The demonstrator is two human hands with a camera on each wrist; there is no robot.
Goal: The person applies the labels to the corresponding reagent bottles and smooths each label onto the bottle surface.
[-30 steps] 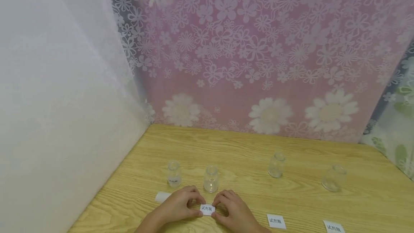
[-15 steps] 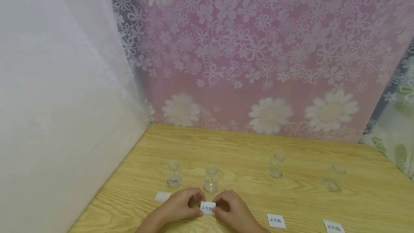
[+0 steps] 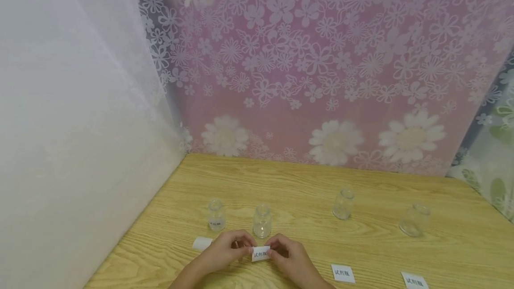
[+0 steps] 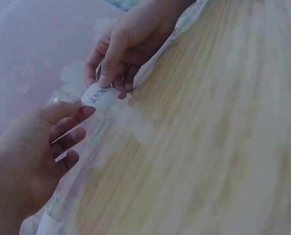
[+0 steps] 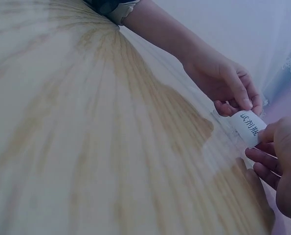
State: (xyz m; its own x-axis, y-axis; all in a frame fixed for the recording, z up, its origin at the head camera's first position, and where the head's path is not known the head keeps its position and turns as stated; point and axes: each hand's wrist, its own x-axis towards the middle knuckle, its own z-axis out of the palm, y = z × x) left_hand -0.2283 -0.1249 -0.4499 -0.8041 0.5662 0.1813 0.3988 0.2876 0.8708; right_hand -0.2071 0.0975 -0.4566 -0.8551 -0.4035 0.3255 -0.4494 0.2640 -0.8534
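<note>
A small white paper label [image 3: 260,253] with dark written characters is held up between both hands. My left hand [image 3: 225,251] pinches its left edge between thumb and forefinger. On the opposite edge, the thumb and forefinger of my right hand [image 3: 292,258] grip it. In the left wrist view the label [image 4: 100,97] bends slightly, and the other fingers of the left hand [image 4: 35,156] are loosely curled. Just beyond the hands stands an unlabelled clear glass bottle [image 3: 262,224]. To its left is another glass bottle [image 3: 216,217] bearing a similar label near its base.
Two more clear glass bottles stand further right, one glass bottle [image 3: 343,204] and another glass bottle [image 3: 415,221]. Written labels lie near the front, a nearer label [image 3: 343,274] and a right-hand label [image 3: 414,281]. A blank white paper piece [image 3: 201,243] lies left of the left hand.
Both hands have raised the label off the table and moved it slightly forward and right. It is now tilted, and the thumbs have shifted onto its face. The bottles have not moved.
</note>
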